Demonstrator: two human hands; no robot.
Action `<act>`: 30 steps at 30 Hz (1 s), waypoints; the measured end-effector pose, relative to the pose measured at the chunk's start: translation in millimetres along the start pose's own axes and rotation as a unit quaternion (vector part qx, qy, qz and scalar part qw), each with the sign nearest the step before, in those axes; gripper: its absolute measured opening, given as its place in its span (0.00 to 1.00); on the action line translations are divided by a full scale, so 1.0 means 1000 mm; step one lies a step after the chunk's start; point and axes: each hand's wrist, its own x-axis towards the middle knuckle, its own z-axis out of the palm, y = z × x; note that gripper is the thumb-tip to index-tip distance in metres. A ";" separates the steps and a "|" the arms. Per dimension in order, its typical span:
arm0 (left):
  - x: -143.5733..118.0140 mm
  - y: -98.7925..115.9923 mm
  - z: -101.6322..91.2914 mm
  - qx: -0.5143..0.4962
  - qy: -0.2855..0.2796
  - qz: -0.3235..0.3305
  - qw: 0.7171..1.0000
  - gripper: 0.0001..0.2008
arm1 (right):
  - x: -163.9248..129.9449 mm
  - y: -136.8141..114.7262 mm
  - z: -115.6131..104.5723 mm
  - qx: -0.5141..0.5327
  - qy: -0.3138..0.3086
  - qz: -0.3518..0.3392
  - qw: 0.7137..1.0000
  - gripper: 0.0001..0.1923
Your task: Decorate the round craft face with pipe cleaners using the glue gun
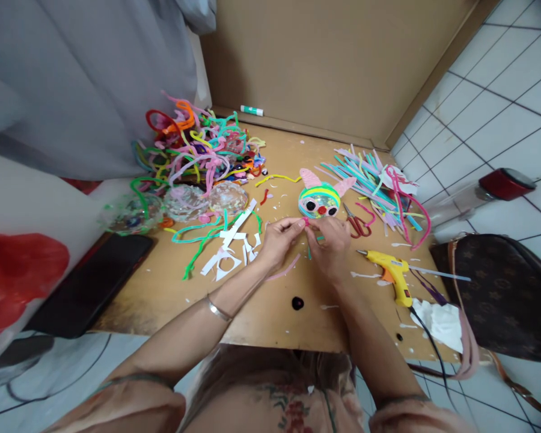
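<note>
My left hand and my right hand meet over the middle of the table, fingertips closed on a small bright pink pipe cleaner piece. Most of that piece is hidden by the fingers. Just beyond them stands a round clear animal head with green and yellow bands, pink ears, black eyes and a red nose. Red-handled scissors lie right of my right hand. A pale pink pipe cleaner lies nearer to me, and a black round piece sits close to the front edge.
A tangled heap of pipe cleaners fills the back left, with clear plastic balls before it. White paper scraps lie left. At right are straight pipe cleaners, a yellow glue gun with its cord, and a brown bag.
</note>
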 end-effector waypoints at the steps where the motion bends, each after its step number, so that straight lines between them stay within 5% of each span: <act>1: 0.000 0.000 0.000 0.000 -0.001 -0.001 1.000 0.13 | 0.000 0.000 0.000 -0.003 -0.004 -0.001 1.000 0.07; 9: -0.001 0.000 -0.001 -0.005 -0.017 -0.009 1.000 0.14 | 0.001 0.001 -0.003 -0.015 0.006 -0.028 0.999 0.05; 17: 0.001 0.006 -0.004 0.026 -0.052 0.029 0.998 0.25 | 0.007 -0.001 -0.007 0.054 0.018 -0.002 0.998 0.01; 30: 0.006 0.016 -0.008 0.082 -0.061 0.013 0.995 0.18 | 0.006 0.003 -0.010 0.062 -0.047 -0.006 0.997 0.03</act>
